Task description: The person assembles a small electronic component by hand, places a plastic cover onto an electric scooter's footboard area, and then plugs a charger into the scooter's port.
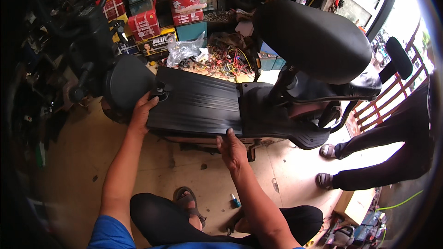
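A black electric scooter stands crosswise before me, with a ridged black floor panel at its middle and a round black knob on the panel's left part. My left hand is closed on the panel's left edge, beside the knob. At the panel's near right corner, my right hand touches the edge with a fingertip, its fingers apart and partly bent. The padded seat rises to the right, and the dark steering column is at the left.
Red, teal and yellow battery boxes and tangled wires lie behind the scooter. A person in dark trousers stands at right. A small screwdriver lies on the tiled floor. A cardboard box sits at lower right.
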Action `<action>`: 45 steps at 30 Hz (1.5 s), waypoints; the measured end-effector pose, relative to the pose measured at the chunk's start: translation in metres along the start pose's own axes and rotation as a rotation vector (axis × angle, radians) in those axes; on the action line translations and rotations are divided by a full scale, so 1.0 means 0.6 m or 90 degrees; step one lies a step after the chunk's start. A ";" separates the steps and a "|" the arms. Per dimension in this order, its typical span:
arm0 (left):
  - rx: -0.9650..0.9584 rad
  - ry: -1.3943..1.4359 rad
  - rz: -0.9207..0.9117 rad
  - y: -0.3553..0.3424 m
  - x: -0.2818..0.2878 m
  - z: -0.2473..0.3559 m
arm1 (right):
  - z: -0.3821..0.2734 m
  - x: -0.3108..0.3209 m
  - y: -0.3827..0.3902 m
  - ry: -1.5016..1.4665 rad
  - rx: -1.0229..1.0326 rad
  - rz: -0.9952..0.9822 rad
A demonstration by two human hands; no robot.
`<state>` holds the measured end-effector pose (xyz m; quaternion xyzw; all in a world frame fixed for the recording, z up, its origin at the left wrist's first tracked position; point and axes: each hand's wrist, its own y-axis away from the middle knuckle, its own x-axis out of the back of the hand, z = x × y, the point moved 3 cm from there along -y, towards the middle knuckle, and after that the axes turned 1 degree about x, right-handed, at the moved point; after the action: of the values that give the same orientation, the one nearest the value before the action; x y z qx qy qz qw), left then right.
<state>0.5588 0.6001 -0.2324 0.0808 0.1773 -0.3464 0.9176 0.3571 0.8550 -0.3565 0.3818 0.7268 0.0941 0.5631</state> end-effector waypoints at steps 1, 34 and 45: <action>0.001 0.005 -0.001 -0.004 0.003 -0.007 | -0.003 0.001 0.000 0.019 0.016 0.009; 0.003 -0.520 0.124 -0.062 0.071 -0.119 | -0.056 -0.070 0.052 1.104 0.822 0.027; 0.122 -0.372 0.126 -0.058 0.061 -0.103 | -0.126 -0.040 -0.014 1.384 0.922 -0.349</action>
<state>0.5449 0.5685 -0.3044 0.0804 -0.1358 -0.2791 0.9472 0.2877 0.8556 -0.3166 0.1666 0.7421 -0.1714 -0.6263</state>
